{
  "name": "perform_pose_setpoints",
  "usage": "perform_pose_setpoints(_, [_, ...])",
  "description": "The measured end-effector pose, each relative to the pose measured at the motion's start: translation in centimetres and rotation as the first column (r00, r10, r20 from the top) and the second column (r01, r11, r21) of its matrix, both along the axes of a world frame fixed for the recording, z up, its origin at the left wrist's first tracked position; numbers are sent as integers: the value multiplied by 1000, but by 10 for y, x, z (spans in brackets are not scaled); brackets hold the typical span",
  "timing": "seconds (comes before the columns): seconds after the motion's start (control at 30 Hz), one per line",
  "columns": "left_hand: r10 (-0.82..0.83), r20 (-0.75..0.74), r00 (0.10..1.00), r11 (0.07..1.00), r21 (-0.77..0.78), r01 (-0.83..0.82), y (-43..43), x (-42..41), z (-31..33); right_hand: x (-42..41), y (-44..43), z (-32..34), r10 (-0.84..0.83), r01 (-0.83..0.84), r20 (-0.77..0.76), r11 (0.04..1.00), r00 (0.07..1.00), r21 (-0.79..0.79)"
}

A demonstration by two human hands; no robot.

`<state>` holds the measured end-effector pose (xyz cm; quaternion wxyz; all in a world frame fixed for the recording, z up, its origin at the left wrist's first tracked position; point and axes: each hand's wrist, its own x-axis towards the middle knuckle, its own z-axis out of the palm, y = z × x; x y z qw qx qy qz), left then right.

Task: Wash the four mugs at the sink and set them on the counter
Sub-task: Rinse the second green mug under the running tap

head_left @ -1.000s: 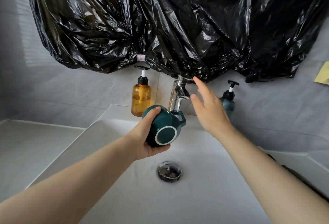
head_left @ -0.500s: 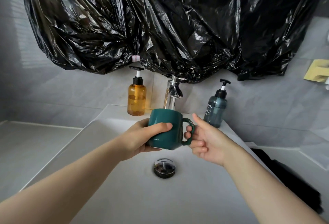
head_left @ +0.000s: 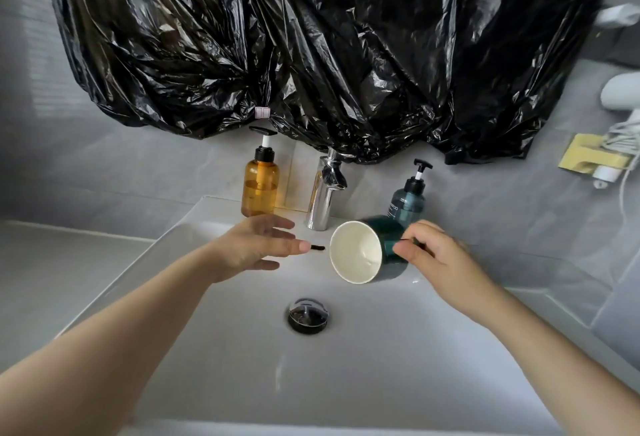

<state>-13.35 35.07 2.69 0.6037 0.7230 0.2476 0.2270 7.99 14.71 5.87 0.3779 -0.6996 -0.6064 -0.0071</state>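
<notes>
A dark green mug with a white inside is tipped on its side over the white sink, its mouth facing me and to the left. My right hand grips it from the right, at the handle side. My left hand hovers just left of the mug with its fingers spread and straight, touching nothing. The chrome tap stands right behind the mug, and no water runs from it. No other mugs show in this view.
An amber pump bottle stands left of the tap and a blue-grey pump bottle to its right. The drain sits mid-basin. Black plastic sheeting covers the wall above. Grey counter lies on both sides.
My left hand let go of the mug and drew back to the left. My right hand took it by the handle side and tipped it over, mouth toward me.
</notes>
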Motion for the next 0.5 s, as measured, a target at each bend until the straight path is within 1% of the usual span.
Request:
perform_pose_setpoints(0.07, [-6, -23, 1000, 1000, 13, 7, 1, -1, 0, 1, -2, -1, -9, 8, 178, 1000, 984, 6])
perform_pose_setpoints(0.13, [-14, -36, 999, 1000, 23, 14, 1, 0, 0, 2, -3, -2, -9, 4, 307, 1000, 952, 18])
perform_pose_setpoints(0.23, [-16, -57, 998, 999, 31, 17, 1, 0, -1, 3, -1, 2, -25, 22, 498, 1000, 867, 11])
perform_pose_setpoints(0.3, [-11, -68, 998, 999, 37, 14, 1, 1, -2, 3, -1, 12, -38, 48, 633, 999, 774, 2])
perform_pose_setpoints(0.37, [8, -60, 998, 999, 37, -6, 2, 1, -1, 3, -1, 24, -48, 53, 762, 998, 646, 19])
perform_pose_setpoints(0.43, [28, -45, 999, 999, 33, -27, 3, 2, -1, 4, -1, 35, -65, 60, 846, 997, 530, 39])
perform_pose_setpoints(0.5, [41, -44, 998, 999, 34, -39, 3, 2, -1, 5, -1, 43, -79, 72, 886, 996, 457, 52])
